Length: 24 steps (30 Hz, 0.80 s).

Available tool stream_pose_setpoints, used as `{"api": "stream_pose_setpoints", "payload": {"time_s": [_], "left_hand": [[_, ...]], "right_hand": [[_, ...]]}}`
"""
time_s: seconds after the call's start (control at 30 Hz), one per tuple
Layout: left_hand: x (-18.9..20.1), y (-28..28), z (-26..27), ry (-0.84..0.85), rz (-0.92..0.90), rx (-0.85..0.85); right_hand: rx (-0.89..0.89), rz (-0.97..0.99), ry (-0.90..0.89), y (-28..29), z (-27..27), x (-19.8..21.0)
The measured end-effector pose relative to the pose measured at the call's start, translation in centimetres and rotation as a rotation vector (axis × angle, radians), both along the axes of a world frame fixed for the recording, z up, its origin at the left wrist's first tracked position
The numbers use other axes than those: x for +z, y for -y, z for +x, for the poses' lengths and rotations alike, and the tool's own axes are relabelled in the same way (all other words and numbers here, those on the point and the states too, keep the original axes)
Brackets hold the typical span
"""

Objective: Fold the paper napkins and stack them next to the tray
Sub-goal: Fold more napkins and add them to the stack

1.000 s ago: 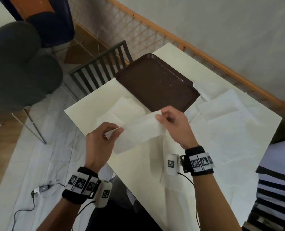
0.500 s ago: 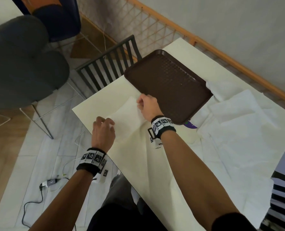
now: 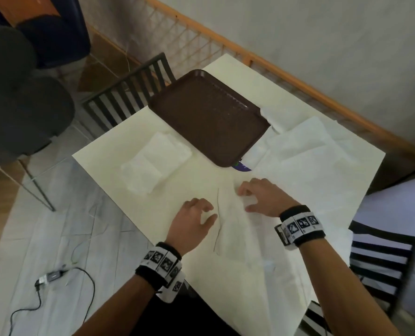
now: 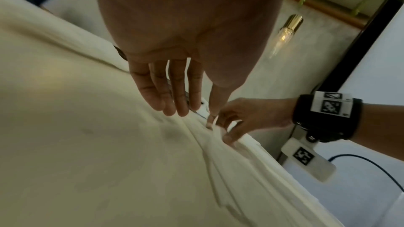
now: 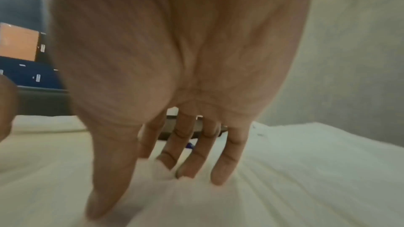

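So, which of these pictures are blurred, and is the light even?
Head view: soft, dim, wide-angle bending at the edges; the tray stays legible. Left wrist view: the left hand is sharp, the table blurred. Right wrist view: the right hand is motion-blurred, grainy.

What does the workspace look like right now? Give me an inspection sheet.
Surface: cream table, bare at its left edge.
Job's things: brown tray, nothing seen in it; folded napkin stack just left of it; unfolded napkins spread to its right.
Clutter: small blue item poking out from under the tray's near corner.
Hands: left hand open, hovering by a napkin's edge; right hand with spread fingertips on that napkin.
Cables: black cable with adapter on the floor.
Surroundings: slatted chair behind the table, wooden railing, grey wall.
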<state>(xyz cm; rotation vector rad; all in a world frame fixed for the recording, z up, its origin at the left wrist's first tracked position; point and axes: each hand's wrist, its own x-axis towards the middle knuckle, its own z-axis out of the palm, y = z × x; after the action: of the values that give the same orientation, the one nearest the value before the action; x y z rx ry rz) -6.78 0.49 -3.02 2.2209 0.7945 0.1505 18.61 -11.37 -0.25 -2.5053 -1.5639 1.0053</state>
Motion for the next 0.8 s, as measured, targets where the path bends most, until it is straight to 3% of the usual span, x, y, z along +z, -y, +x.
{"api": "stream_pose_setpoints", "payload": {"time_s": [0.1,0.2,0.4,0.5,0.6,0.73,0.8], "left_hand": [[-0.7,3.1,2.0,-0.058,-0.053,-0.037],[-0.2,4.8,3.4,-0.011,-0.105,0.008],[5.0,5.0,4.2,0.186,-0.373,0.081],[8.4,4.5,3.8,0.338,-0.483,0.202],[11.3,3.5,3.2,0.432,-0.494,0.280],[12.5,1.9,2.0,0.550,-0.466,0.314],[12.1,1.3,1.6,0.529,-0.407,0.339]], "right_hand": [[-0.019,0.064,0.081,1.7,-0.4,-1.0],[-0.054,0.231,0.068,2.6,-1.0,-0.5],[-0.219,0.737,-0.104,2.7,-2.3,5.4],[-0.371,0.844,-0.190,2.7,-3.0,7.6],[-0.612,0.738,-0.475,3.7,-3.1,7.9],[-0.819,0.780,-1.123,4.6,-5.0,6.7],[-0.881,0.882,-1.178,4.7,-6.4,6.5]]}}
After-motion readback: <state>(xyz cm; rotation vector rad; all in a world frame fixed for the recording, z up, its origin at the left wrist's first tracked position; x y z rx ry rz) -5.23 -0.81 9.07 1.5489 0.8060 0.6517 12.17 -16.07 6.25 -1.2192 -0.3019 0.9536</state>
